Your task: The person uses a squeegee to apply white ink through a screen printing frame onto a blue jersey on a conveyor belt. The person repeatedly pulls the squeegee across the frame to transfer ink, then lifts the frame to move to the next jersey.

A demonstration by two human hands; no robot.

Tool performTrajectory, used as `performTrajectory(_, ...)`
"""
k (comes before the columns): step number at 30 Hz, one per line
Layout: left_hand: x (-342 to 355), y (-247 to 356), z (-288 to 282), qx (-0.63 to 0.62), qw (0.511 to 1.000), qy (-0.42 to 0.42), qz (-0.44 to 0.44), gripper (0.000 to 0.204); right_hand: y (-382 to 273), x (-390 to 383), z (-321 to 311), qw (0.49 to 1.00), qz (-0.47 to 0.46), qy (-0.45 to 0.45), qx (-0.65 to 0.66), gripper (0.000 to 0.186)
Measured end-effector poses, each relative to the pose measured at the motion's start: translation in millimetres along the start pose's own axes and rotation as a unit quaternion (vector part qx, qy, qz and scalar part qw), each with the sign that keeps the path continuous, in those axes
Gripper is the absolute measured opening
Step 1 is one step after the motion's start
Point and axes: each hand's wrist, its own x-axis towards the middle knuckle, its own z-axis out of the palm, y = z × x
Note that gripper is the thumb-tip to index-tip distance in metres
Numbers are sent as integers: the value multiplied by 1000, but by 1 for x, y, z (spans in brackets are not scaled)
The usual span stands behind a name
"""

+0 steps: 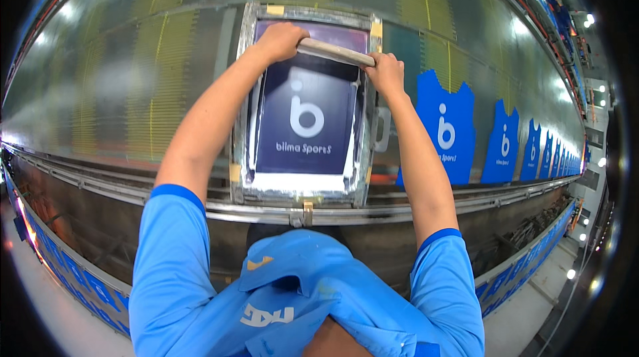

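Note:
A wooden-handled squeegee lies across the far part of a screen printing frame. My left hand is closed round its left end, and my right hand grips the right end. Both arms reach forward over the frame. On the dark mesh a pale round emblem and a line of lettering show. White ink lies along the near edge of the mesh. The squeegee's blade is mostly hidden below the handle.
Blue cut fabric pieces with white prints lie in a row to the right on the long table. A metal rail runs along the near edge. More blue printed pieces line a surface behind me at the lower left.

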Motion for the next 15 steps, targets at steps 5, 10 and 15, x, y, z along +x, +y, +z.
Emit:
performTrajectory(5,-58,45,14,7,996,-45,72,28,-26,-127,5,999,29,12,6,21)
performTrajectory(10,-156,113,44,33,992,-80,95,32,-49,-273,9,997,43,34,45,37)
performTrajectory(15,-262,149,71,-12,999,-12,44,35,-58,-328,5,996,-19,20,90,49)
